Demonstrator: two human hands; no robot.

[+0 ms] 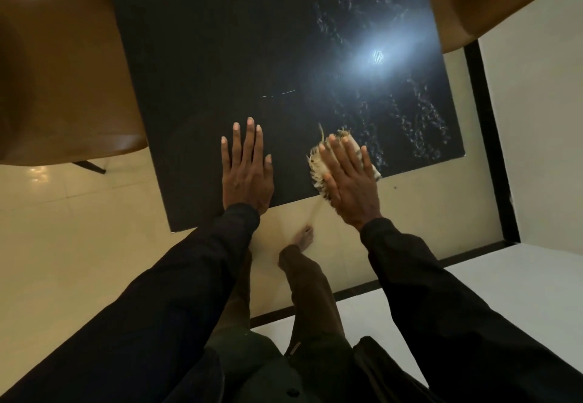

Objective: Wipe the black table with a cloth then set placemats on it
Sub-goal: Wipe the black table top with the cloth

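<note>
The black table point(220, 55) fills the upper middle of the head view, with wet streaks and a bright light reflection on its right half. My right hand point(348, 181) lies flat on a pale, frayed cloth point(315, 164) at the table's near edge, pressing it onto the surface. Most of the cloth is hidden under the palm; fringe shows on the left and far side. My left hand point(247, 169) rests flat on the bare tabletop beside it, fingers spread, holding nothing. No placemats are in view.
A brown chair point(60, 80) stands at the table's left side and another brown chair point(492, 2) at the far right corner. The cream tiled floor point(79, 245) has a dark border strip point(485, 137) on the right. My bare foot point(304, 238) is just below the table's edge.
</note>
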